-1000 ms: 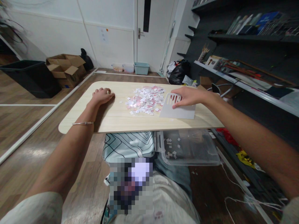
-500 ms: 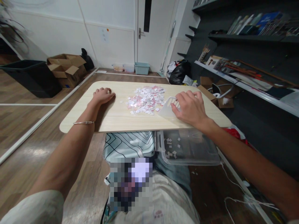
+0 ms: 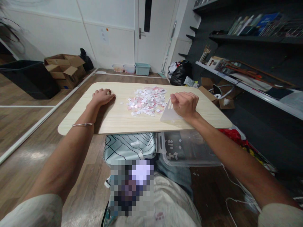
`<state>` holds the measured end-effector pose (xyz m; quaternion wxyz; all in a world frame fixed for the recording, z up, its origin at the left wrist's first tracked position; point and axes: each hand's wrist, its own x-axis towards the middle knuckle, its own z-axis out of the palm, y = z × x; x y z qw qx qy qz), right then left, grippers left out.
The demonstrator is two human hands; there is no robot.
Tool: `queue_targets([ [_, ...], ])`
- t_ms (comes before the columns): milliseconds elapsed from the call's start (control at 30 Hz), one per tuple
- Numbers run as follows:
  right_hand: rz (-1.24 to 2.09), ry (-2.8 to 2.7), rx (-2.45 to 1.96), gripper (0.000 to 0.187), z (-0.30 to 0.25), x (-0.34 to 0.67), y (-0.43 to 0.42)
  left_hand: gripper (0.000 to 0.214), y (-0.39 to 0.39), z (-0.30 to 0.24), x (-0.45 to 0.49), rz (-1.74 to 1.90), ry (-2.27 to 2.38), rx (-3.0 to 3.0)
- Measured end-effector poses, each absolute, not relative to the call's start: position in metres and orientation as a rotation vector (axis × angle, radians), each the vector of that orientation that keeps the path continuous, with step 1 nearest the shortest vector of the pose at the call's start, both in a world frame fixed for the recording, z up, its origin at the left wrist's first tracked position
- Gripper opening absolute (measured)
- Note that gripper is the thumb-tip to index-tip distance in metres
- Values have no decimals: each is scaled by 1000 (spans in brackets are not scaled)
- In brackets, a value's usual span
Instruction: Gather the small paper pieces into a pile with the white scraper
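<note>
My right hand (image 3: 185,104) is closed around a translucent white plastic scraper (image 3: 168,113) with slots in it. The scraper stands tilted, its lower edge at the tabletop, just right of a heap of small white and pinkish paper pieces (image 3: 148,101). On the left part of the pale wooden table (image 3: 127,123), my left hand (image 3: 103,96) lies palm down with its fingers loosely spread. Something ring-like shows at one finger, and nothing is seen held in that hand.
Below the table's near edge sit a clear plastic bin (image 3: 189,157) with several paper pieces and a patterned pale blue bag (image 3: 130,148). A black trash can (image 3: 28,78) and cardboard boxes (image 3: 63,69) stand at left. Dark shelves (image 3: 236,47) line the right.
My right hand has turned from loosely bent fingers to a tighter fist on the scraper and shifted slightly left. My left hand stays on the table; the paper heap looks nearly the same.
</note>
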<state>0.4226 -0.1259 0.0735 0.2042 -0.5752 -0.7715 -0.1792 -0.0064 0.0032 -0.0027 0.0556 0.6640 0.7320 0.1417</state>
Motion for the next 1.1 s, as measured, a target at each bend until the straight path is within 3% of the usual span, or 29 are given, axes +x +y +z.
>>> queue_targets([
  [1100,-272,-2157,-1833,68,62,408,-104,60,2,0,-5,412,2223,1997],
])
